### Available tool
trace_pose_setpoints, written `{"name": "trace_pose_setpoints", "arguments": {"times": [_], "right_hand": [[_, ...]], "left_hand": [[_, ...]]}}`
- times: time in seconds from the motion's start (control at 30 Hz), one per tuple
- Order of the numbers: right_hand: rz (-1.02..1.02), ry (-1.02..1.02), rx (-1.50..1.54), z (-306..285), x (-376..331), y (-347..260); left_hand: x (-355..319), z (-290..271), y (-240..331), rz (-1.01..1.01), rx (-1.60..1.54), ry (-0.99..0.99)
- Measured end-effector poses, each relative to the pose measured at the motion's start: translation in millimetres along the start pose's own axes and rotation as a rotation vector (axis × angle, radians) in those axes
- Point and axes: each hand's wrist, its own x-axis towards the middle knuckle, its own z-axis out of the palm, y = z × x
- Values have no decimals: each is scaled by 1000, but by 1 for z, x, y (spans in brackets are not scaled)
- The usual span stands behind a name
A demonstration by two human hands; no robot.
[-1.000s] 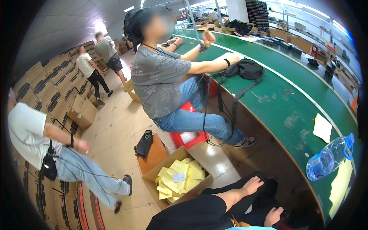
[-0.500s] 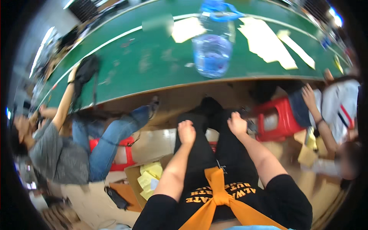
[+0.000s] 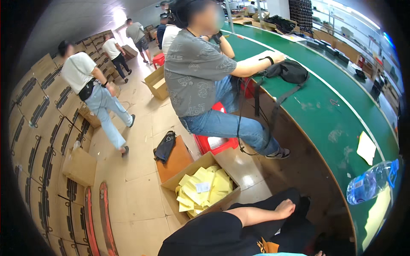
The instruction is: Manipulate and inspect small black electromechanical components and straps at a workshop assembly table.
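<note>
My left hand rests on my black trousers, its fingers curled in and nothing seen in them. Only a sliver of my right hand shows at the lower edge; its fingers are cut off. Left of my leg stands an open cardboard box filled with yellow paper pieces. On the green table to the right lie a clear blue plastic bottle with a blue handle and yellow paper sheets, apart from both hands.
A seated person in a grey shirt touches a black bag on the table. Beside them are a red stool and a black pouch. Stacked cartons line the left, with red forks on the floor. Others walk behind.
My view has swung left, bringing the stacked cartons and walking people in. My left hand stays on my lap, while my right hand has nearly left the picture.
</note>
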Motion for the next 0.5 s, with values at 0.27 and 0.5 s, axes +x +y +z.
{"name": "trace_pose_setpoints", "arguments": {"times": [0.27,0.5], "right_hand": [[-513,-373,-501,93,-54,-126],[-691,-863,-364,116,-108,-169]], "left_hand": [[19,-54,118,-27,-851,-471],[-19,-110,144,160,-575,-495]]}}
